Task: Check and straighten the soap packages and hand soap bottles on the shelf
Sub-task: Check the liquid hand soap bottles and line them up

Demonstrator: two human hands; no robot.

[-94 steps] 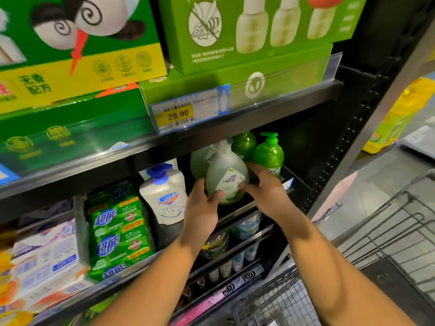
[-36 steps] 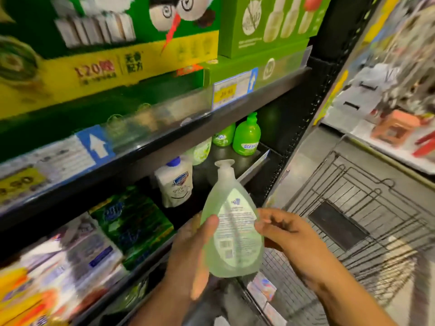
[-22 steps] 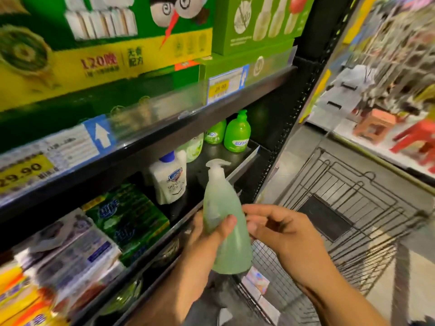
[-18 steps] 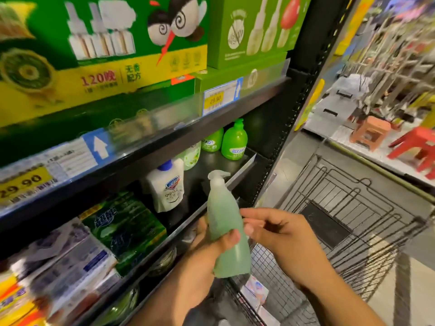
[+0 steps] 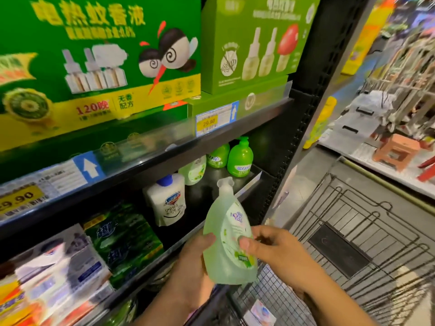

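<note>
I hold a pale green hand soap bottle with a pump top in front of the shelf, tilted slightly, its front label facing me. My left hand grips its left side and base; my right hand pinches its right side, thumb on the label. On the middle shelf stand a white bottle with a blue cap, another pale green bottle and two bright green pump bottles. Green soap packages and white soap packages lie to the left.
Large green boxes fill the shelf above, with price tags on its edge. A wire shopping cart stands right of the shelf. Orange stools sit across the aisle at far right.
I took the pale green bottle off the shelf and brought it toward me. I then turned it from its back label to its front label. Both hands stayed on it.
</note>
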